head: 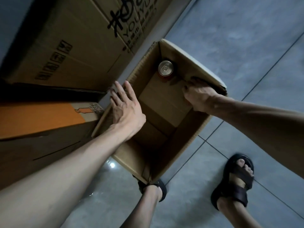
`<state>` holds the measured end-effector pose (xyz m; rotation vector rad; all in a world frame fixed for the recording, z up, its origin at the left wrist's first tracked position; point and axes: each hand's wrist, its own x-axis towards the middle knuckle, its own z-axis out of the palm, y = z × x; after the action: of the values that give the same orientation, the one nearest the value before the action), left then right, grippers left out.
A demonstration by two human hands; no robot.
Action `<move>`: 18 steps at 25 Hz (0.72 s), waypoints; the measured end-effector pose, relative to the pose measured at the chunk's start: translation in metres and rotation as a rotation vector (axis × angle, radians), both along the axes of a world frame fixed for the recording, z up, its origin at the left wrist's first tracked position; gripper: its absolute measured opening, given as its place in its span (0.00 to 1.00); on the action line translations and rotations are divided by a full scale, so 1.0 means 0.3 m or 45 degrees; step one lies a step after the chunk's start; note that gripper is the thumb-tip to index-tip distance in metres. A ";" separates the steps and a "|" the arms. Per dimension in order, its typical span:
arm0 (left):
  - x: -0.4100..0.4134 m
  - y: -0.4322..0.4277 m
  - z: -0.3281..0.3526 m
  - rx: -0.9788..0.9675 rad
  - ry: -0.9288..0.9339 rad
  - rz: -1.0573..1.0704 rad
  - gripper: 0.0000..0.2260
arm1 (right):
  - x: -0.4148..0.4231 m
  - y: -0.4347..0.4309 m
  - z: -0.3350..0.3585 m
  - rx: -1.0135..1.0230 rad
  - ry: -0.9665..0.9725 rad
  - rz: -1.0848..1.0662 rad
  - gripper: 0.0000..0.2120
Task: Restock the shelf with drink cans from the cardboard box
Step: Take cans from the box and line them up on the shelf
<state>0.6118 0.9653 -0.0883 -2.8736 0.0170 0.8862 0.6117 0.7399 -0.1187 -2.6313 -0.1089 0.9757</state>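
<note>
One drink can (165, 68) stands upright in the far corner of the cardboard box (158, 102). Our left hand (125, 109) presses straight fingers flat on the box's left flap; our right hand (199, 96) curls its fingers round the right wall (steadying it, we judge, before reaching in).

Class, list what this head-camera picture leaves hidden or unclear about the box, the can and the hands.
Head view throughout.
Can: top only; its label is lost in steep angle and shadow.
Right hand: fingers blurred at the cardboard box wall, grip unclear.
Shelf: outside the frame.
Left foot: mostly hidden behind the box's near corner.
</note>
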 end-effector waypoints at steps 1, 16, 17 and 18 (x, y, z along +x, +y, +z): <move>0.004 0.005 0.005 -0.006 0.027 -0.006 0.54 | -0.003 -0.005 0.020 -0.027 0.016 0.082 0.29; 0.018 -0.103 1.137 -0.971 0.538 0.291 0.33 | 0.050 -0.125 1.292 1.174 0.466 -0.723 0.32; 0.035 -0.108 1.288 -1.000 0.563 0.309 0.31 | 0.059 -0.150 1.440 1.205 0.457 -0.698 0.31; 0.049 -0.119 1.449 -1.028 0.590 0.325 0.30 | 0.066 -0.173 1.591 1.226 0.450 -0.647 0.31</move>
<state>0.6264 0.9297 0.3464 -3.3113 0.0697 1.9673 0.6313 0.6880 0.3587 -1.4838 0.1402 0.8754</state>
